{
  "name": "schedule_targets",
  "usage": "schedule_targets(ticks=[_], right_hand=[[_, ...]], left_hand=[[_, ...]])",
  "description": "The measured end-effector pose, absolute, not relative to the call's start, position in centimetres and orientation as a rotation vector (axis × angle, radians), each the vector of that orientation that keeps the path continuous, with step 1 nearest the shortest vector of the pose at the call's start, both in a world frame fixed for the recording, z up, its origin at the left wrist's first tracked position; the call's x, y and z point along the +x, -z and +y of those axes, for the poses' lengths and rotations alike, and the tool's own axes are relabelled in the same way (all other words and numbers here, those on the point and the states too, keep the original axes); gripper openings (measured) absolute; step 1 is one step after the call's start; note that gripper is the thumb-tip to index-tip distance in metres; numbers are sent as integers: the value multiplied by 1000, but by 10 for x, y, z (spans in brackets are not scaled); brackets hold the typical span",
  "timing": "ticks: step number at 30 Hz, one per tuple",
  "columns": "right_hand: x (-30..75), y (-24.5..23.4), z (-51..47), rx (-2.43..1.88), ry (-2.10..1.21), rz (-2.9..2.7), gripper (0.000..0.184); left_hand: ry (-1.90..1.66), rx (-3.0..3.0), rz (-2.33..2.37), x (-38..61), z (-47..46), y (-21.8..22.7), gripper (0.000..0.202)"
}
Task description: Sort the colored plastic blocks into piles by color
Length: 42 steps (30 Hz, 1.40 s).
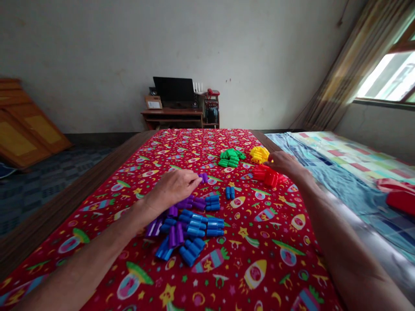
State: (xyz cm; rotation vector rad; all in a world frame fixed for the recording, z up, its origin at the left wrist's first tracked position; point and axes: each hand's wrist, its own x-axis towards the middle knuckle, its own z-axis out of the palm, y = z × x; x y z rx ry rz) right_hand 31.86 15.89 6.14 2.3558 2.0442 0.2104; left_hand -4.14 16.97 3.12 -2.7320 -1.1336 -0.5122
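Pinching a purple block (203, 177) with our left hand (175, 186), we are hovering it with the blue pile (194, 229) under its wrist. Our right hand (284, 163) is touching the red blocks (266, 176) beneath it; we cannot tell its grip.

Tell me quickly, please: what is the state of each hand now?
Left hand: fingers pinched shut on a purple block.
Right hand: lies over the red blocks; whether it grips one cannot be told.
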Motion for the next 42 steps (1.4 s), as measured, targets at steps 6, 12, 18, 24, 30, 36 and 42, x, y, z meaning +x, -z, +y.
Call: schedule_targets(ticks=[6, 12, 18, 24, 30, 36, 42], right_hand=[[263, -65, 149, 2047, -78, 2518, 28], [214, -31, 129, 1371, 234, 2873, 33], [219, -7, 147, 1667, -55, 2831, 36], [201, -17, 142, 1484, 67, 3064, 27], [173, -16, 123, 1085, 287, 3092, 20], [204, -23, 146, 1645, 159, 2956, 21], [234, -23, 161, 2044, -55, 2697, 29]], left_hand=[[747, -2797, -1206, -74, 224, 7, 48], [419, -3097, -981, -62, 219, 24, 51], [243, -3081, -921, -58, 205, 16, 42], [454, -3045, -833, -60, 209, 17, 32], [585, -3023, -846, -63, 219, 20, 31], [548, -3241, -932, -69, 218, 4, 30], [681, -3112, -1302, -79, 222, -1, 38]])
